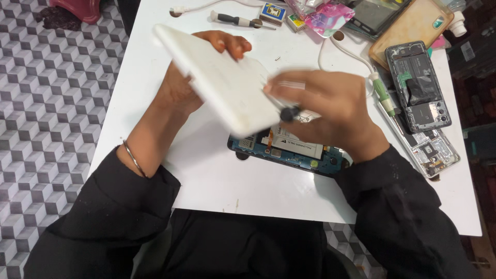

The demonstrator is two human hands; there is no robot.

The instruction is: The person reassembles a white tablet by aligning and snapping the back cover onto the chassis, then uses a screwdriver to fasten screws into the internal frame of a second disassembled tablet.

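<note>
White back cover (222,88) already off, gripped tilted in left hand (181,88); right hand (325,111) grips a dark-tipped tool (289,113). Opened phone (289,150) lies mid-bench, internals still untouched.

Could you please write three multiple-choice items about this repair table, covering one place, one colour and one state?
1. Where does the opened blue-framed phone lie?
A. on the white table, under the hands
B. on the floor
C. on the chair

2. What colour is the flat plastic back cover?
A. black
B. white
C. red

3. How is the cover held?
A. lying flat
B. lifted, tilted
C. snapped on

A: it rests below both hands. B: its surface is white. B: the left hand grips it raised, and the right hand touches it.
</note>
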